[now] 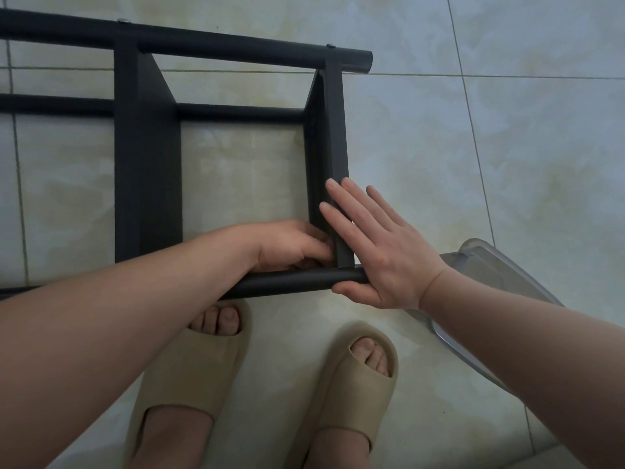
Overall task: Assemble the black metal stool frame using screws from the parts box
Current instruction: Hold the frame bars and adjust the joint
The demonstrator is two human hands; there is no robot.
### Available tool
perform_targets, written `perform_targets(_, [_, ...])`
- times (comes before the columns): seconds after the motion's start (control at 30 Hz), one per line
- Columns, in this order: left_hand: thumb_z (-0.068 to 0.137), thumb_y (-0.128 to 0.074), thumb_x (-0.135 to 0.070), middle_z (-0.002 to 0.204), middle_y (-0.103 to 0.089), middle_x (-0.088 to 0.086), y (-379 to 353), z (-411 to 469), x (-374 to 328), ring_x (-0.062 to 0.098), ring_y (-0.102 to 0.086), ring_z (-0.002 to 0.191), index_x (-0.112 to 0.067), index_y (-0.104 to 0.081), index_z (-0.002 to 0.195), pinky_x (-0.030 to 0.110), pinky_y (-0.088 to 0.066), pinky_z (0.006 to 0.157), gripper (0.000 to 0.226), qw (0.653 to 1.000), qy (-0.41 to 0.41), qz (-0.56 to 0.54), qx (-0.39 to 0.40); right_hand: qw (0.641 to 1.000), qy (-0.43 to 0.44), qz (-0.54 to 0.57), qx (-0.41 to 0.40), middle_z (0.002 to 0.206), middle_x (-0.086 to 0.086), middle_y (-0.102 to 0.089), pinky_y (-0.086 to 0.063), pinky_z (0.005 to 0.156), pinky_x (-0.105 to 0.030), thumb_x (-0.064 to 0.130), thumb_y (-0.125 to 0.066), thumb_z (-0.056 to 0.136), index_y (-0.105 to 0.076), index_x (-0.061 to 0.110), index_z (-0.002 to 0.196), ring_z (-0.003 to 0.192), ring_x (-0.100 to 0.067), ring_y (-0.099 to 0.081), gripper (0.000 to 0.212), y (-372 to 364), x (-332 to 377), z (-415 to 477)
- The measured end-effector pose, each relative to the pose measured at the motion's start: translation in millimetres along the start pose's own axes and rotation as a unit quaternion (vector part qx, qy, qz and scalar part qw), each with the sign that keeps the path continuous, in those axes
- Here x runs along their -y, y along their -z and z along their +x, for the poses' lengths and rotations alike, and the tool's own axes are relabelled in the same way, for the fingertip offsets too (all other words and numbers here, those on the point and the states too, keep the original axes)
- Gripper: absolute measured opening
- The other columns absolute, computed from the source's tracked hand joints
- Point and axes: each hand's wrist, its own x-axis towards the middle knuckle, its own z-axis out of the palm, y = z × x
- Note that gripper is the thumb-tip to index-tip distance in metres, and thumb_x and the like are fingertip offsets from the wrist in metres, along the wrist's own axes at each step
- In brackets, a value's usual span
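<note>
The black metal stool frame [148, 157] lies on the tiled floor, its round tubes joined by flat crosspieces. Two silver screw heads show on the far tube [236, 49]. My left hand [291, 245] sits inside the frame at the near right corner, fingers curled against the joint of the right crosspiece [333, 130] and the near tube [297, 282]; what the fingertips pinch is hidden. My right hand [378, 252] lies flat with straight fingers pressed on the outside of that crosspiece, thumb under the tube's end.
A clear plastic parts box [487, 265] lies on the floor to the right, partly behind my right forearm. My two feet in beige slippers [189, 374] stand just below the near tube. Pale tiles surround the frame.
</note>
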Motion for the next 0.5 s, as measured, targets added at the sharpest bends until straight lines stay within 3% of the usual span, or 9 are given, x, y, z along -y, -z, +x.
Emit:
perform_targets(0.07, [0.088,-0.060,-0.003,0.056,-0.060,-0.003,0.5,0.9,1.7,0.007,-0.053,0.047,-0.016,-0.069,0.066,0.015,-0.040,0.047,0.028,1.000,-0.002,-0.003,-0.001,1.000,0.001,0.000,-0.001,0.163,-0.025,-0.020,-0.022,0.121,-0.059,0.065,-0.038,0.094,-0.033,-0.003,0.153,0.154,-0.039,-0.015,0.091,0.2,0.4,0.0])
perform_targets(0.17, [0.088,-0.057,0.005,0.063,-0.061,0.005,0.8,0.5,1.8,0.013,-0.056,0.054,-0.002,-0.067,0.082,0.019,-0.044,0.052,0.014,0.999,-0.004,-0.036,-0.001,1.000,0.001,0.002,-0.001,0.163,-0.025,-0.020,-0.022,0.121,-0.059,0.065,-0.037,0.095,-0.033,-0.003,0.153,0.154,-0.039,-0.015,0.091,0.3,0.6,0.3])
perform_targets(0.27, [0.081,-0.058,0.008,0.075,-0.056,0.016,1.4,0.5,2.3,0.024,-0.054,0.066,0.003,-0.063,0.093,0.025,-0.045,0.058,0.014,0.998,-0.007,-0.068,0.005,1.000,0.000,0.001,0.002,0.164,-0.025,-0.019,-0.022,0.121,-0.058,0.066,-0.035,0.095,-0.032,-0.003,0.154,0.154,-0.039,-0.014,0.091,0.2,0.1,0.0])
perform_targets(0.4, [0.068,-0.059,0.000,0.068,-0.053,0.011,0.5,-0.1,-1.6,0.017,-0.052,0.058,-0.003,-0.060,0.083,0.023,-0.045,0.055,0.015,0.996,-0.001,-0.086,0.020,1.000,0.001,0.002,0.000,0.164,-0.025,-0.019,-0.022,0.121,-0.059,0.067,-0.033,0.096,-0.032,-0.003,0.154,0.154,-0.039,-0.014,0.091,-0.2,0.1,0.1])
perform_targets(0.5, [0.083,-0.057,0.000,0.071,-0.068,0.006,0.6,1.7,-0.3,0.016,-0.066,0.063,-0.005,-0.065,0.091,0.023,-0.051,0.058,0.012,0.995,0.007,-0.097,0.038,1.000,0.001,0.001,-0.002,0.164,-0.025,-0.019,-0.022,0.121,-0.058,0.067,-0.032,0.096,-0.032,-0.003,0.154,0.154,-0.039,-0.014,0.091,-0.5,-0.2,0.1])
